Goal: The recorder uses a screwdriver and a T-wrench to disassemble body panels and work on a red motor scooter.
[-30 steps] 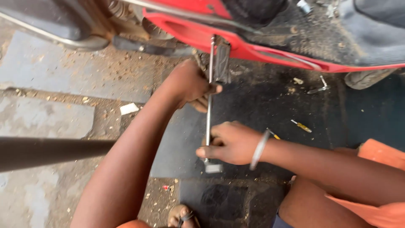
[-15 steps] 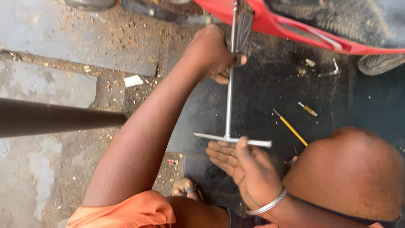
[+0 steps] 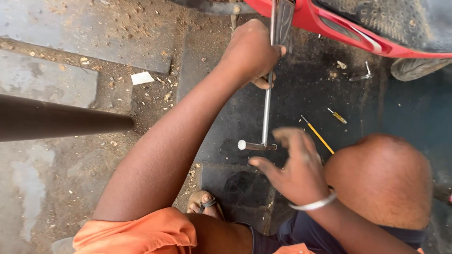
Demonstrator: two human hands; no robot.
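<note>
there, the left hand [image 3: 252, 49] was wrapped in a fist around the upper part of the long silver metal t-handle wrench [image 3: 266, 106], fingers curled shut on the shaft just below the underside of the red scooter body [image 3: 329, 23] at twelve o'clock. the wrench stood nearly upright in the view, its shaft running from the dark bracket under the scooter down toward six o'clock, where its short crossbar [image 3: 256, 146] lay sideways near the middle of the frame.

the right hand [image 3: 294, 169] was open and blurred, fingers loosely spread, with the fingertips right at the crossbar's three o'clock end; i could not tell whether they touched it. a silver metal bangle [image 3: 313, 203] circled that wrist.

at about three o'clock from the crossbar, a thin yellow-handled screwdriver [image 3: 318, 135] lay on the dark oily rubber mat [image 3: 301, 94], and a smaller yellow-and-black screwdriver [image 3: 337, 116] lay just beyond it toward two o'clock. a small bent silver metal part [image 3: 361, 75] rested near the scooter's black tyre [image 3: 414, 68] at two o'clock. a white scrap of paper [image 3: 142, 77] sat on the dusty grey concrete ground [image 3: 56, 80] at ten o'clock. a dark round pole [image 3: 61, 120] crossed in from nine o'clock. the person's bare knee [image 3: 381, 178] filled four o'clock, and a sandalled foot [image 3: 205, 203] showed at six.
</note>
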